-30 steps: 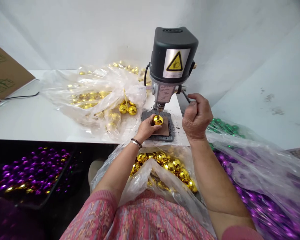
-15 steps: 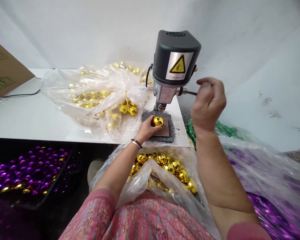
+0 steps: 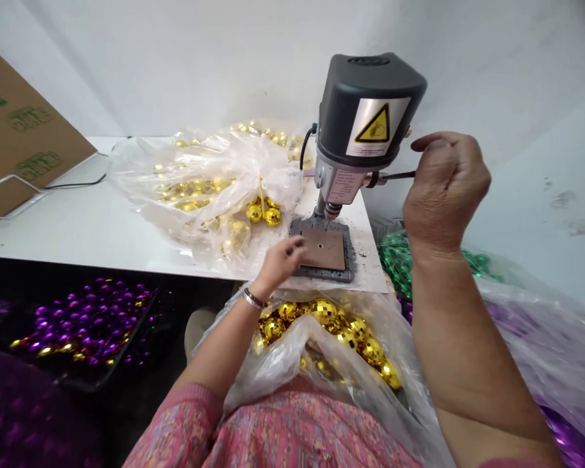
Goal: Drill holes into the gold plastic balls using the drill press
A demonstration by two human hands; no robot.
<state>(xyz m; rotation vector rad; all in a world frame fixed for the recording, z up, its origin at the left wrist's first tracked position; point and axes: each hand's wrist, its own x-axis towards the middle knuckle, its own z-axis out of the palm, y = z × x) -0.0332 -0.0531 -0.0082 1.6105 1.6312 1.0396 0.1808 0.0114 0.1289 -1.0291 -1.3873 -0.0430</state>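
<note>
A small bench drill press [image 3: 370, 110] stands at the table's right end, its bit above a brown board [image 3: 324, 250] with a small hole. My right hand [image 3: 446, 188] is closed round the end of its feed lever [image 3: 398, 175]. At the left edge of the drill base [image 3: 347, 263] is my left hand [image 3: 280, 260], slightly blurred, fingers loosely bent and apart, with no ball visible in it. Below the table edge, a clear plastic bag [image 3: 273, 361] in my lap holds several gold mirrored balls [image 3: 346, 325].
A large tied plastic bag [image 3: 209, 162] of gold beads lies on the white table [image 3: 53, 227], left of the drill. Further left stands a cardboard box [image 3: 29, 130]. Purple beads [image 3: 92, 312] lie below on the left; green beads [image 3: 397, 260] and plastic-wrapped purple ones are on the right.
The gold ball under the drill bit has left the board and my left hand. That hand has drawn back to the left. My right hand stays at the lever; the view has shifted slightly.
</note>
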